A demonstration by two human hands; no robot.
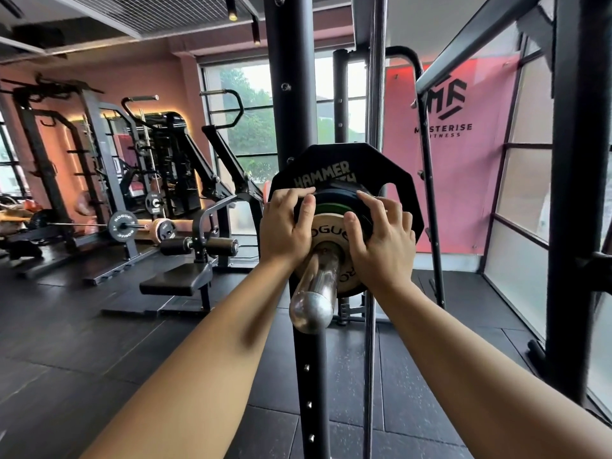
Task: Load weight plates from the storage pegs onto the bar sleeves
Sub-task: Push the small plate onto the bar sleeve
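Reaching forward at centre frame, both forearms stretch toward a black Hammer plate point(344, 170) on the chrome bar sleeve point(319, 283), whose long axis points at the camera. Left hand point(284, 226) and right hand point(381, 240) curl around the small tan Rogue plate point(326, 231).

Head view faces forward, close behind outstretched forearms.

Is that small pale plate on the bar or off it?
On. The pale plate sits around the bar sleeve, whose end sticks out through its middle, with both hands on its sides.
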